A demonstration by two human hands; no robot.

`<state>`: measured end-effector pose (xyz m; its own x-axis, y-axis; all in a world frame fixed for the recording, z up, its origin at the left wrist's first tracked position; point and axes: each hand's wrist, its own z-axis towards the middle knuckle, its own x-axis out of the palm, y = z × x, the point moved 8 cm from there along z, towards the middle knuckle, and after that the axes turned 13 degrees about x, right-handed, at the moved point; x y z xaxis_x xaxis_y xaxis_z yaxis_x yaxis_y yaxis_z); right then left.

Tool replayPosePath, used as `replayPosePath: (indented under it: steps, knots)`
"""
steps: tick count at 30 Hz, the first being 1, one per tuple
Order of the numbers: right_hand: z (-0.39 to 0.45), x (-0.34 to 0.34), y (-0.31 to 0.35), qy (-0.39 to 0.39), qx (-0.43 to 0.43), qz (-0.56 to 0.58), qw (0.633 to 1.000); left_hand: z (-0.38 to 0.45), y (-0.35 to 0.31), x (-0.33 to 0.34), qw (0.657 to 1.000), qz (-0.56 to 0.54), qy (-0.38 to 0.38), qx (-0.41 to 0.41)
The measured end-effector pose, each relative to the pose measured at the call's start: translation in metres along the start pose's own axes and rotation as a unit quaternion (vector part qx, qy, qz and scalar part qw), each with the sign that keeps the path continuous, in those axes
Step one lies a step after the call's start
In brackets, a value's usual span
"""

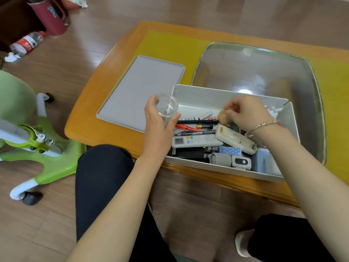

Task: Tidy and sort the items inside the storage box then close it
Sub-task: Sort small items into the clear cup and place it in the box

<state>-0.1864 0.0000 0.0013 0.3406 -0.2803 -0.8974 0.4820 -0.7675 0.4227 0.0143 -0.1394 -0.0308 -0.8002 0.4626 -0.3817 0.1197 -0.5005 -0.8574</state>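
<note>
Two hands work over the storage box (234, 95), which sits at centre right of the head view on the orange surface (98, 103), its grey lid (139, 91) lying flat to the left. The left hand (158, 129) curls around a clear cup (167, 107), held just above the box's left wall. The right hand (247, 112) pinches a small tan round object (222, 117) over the clutter of pens (196, 127), batteries (204, 126) and a white remote (196, 140). That cup looks light, rigid and slippery, best gripped around its side; the stiff lid should lift by its long edges.
</note>
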Motion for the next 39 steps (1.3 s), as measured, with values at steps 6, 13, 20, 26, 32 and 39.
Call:
replayPosePath:
  steps: [6, 13, 20, 26, 32, 39]
  knots:
    - [0.017, 0.035, 0.018, 0.068, 0.012, -0.156, 0.985, 0.001, -0.006, 0.0, 0.999, 0.018, 0.013, 0.029]
    - [0.016, 0.043, 0.027, 0.048, 0.008, -0.175, 0.983, 0.003, -0.02, -0.003, 0.978, 0.182, 0.024, 0.095]
    - [-0.001, 0.0, 0.022, -0.07, -0.066, -0.003, 0.995, -0.001, -0.048, 0.005, 0.929, 0.314, 0.043, 0.191]
    - [-0.012, -0.011, 0.007, -0.058, -0.06, 0.031, 0.996, 0.001, -0.062, 0.052, 0.952, 0.152, 0.184, 0.189]
    - [-0.027, -0.026, -0.011, -0.059, -0.028, 0.192, 0.979, 0.003, -0.047, 0.086, 0.959, -0.045, 0.273, 0.064]
    - [-0.037, -0.036, -0.018, -0.119, -0.039, 0.223, 0.967, 0.001, -0.032, 0.09, 0.95, -0.087, 0.299, 0.02]
